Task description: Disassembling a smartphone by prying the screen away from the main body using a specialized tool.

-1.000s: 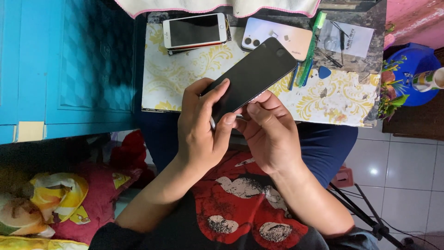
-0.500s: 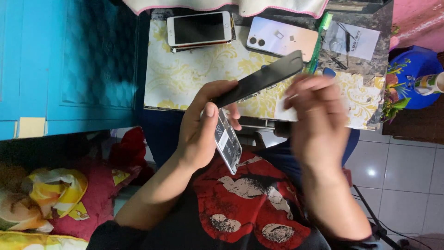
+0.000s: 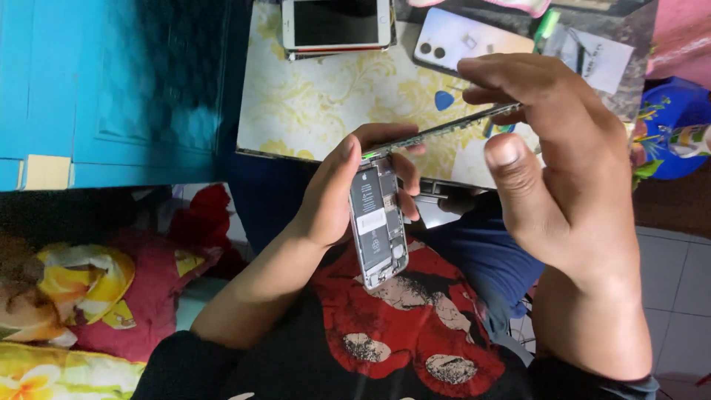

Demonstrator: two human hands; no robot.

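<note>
Grey opened phone (image 3: 378, 222) in left hand (image 3: 333, 192); battery apparently inside.

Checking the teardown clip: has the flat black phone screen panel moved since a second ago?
Yes. The black screen panel has swung up off the open phone body, now edge-on, its far end nearer the white phone lying on the table.

Dark phone screen (image 3: 337, 21) on table (image 3: 311, 104)

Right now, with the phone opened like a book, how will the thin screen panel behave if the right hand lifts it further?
The screen panel looks thin and edge-on, so it is probably light and somewhat bendable. It seems joined to the phone body at the top, so it would likely pull against that joint. The right hand holds it only by the fingertips; it may slip.
</note>
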